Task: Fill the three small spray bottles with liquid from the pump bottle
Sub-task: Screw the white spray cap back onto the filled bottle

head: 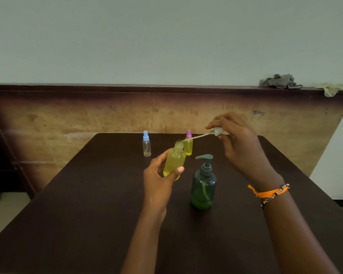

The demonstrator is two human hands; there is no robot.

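Holding a small spray bottle [174,162] full of yellow liquid, the left hand [160,179] wraps its grip around the body, tilted a little, above the middle of the worktop [87,204]. The right hand [239,139] pinches a pale spray cap [218,131] between fingertips, its grip closed on it, and the cap's thin dip tube [198,137] slants down to the open neck, its tip at or just inside the mouth.

This reads as the recapping step for a bottle that is already filled. A pink-capped bottle [188,144], also yellow, stands near the far edge, so two look done. The blue-capped bottle [146,144] beside it, further left, looks clear and empty. The green pump bottle [204,184] stands upright just right of the held bottle, with only a low level of liquid showing.

Next, the tube has to be fed straight down the neck, so the cap should be swung upright over the mouth before it is seated and turned tight. Tilting the full bottle further could spill it.
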